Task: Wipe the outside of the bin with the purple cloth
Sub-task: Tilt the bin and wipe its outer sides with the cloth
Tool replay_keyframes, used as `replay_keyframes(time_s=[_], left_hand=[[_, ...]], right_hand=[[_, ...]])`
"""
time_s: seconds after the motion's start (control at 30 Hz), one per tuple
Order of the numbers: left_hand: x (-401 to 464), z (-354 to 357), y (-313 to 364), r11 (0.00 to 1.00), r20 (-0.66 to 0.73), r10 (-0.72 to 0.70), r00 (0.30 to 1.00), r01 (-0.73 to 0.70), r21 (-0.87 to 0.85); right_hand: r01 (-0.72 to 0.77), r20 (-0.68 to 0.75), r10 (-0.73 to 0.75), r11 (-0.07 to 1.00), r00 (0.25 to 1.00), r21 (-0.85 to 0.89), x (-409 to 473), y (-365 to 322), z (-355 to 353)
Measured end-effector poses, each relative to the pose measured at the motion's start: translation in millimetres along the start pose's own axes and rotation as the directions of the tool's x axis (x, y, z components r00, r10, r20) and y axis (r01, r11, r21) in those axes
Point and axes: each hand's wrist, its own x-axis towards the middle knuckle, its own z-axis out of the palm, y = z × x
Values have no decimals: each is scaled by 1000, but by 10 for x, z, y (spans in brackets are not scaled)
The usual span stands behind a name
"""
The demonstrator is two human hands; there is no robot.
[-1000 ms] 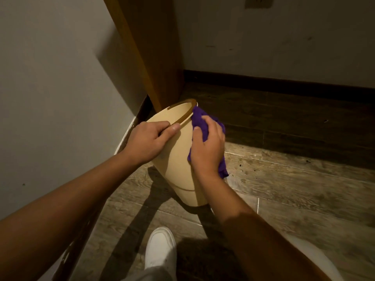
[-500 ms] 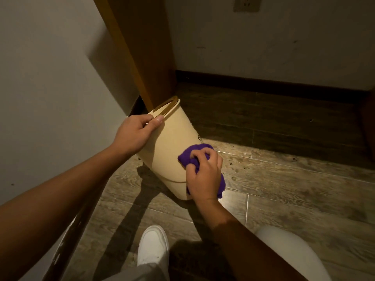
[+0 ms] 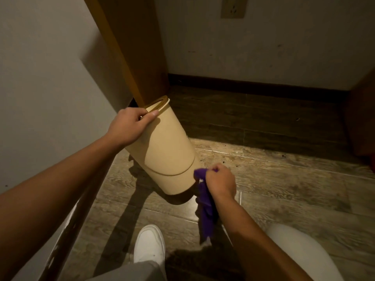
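A cream cylindrical bin (image 3: pixel 164 151) with a brown rim is tipped away from me, its mouth pointing toward the far wall and its base raised off the floor. My left hand (image 3: pixel 129 124) grips the rim at the top left. My right hand (image 3: pixel 220 182) is closed on the purple cloth (image 3: pixel 205 207) at the bin's lower right edge, beside the base. Most of the cloth hangs loose below my fist, down toward the floor.
A wooden door frame (image 3: pixel 132 51) stands right behind the bin, with a white wall (image 3: pixel 40 78) to the left. Dark skirting (image 3: pixel 253 86) runs along the far wall under a socket (image 3: pixel 233 7). My white shoe (image 3: pixel 150 246) and knee (image 3: pixel 300 252) are on the wood-look floor.
My right hand has slid the cloth down the bin's side from near the rim to the base edge, and the cloth has unbunched and now dangles. The bin has tipped further away.
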Motion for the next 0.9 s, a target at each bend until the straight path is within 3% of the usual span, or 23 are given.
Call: replay_keyframes(time_s=[0.1,0.27,0.43,0.63,0.8,0.9], left_hand=[[135,-35,94,999,21,-33,999,33,-6],[56,-72,82,1000,147,5,989,-6,7],[-181,-26,-149,977,149,-71,986,99,-187],[-199,-59,-247,948,138,-126,982,160,-276],[-191,-97,-313,923,154,-123,980,170,-346],[-216,-113,-373,919,157,-115,981,165,-359]], right_hand=[[80,-13,-79,983,997,163,21,-279,-109],[-92,14,97,883,995,460,175,-257,-172],[-11,-144,89,883,986,468,485,-327,-239],[11,35,-27,916,999,401,660,-380,-108],[125,-64,-108,915,992,384,759,-470,-83],[119,36,-143,921,989,371,947,-603,-186]])
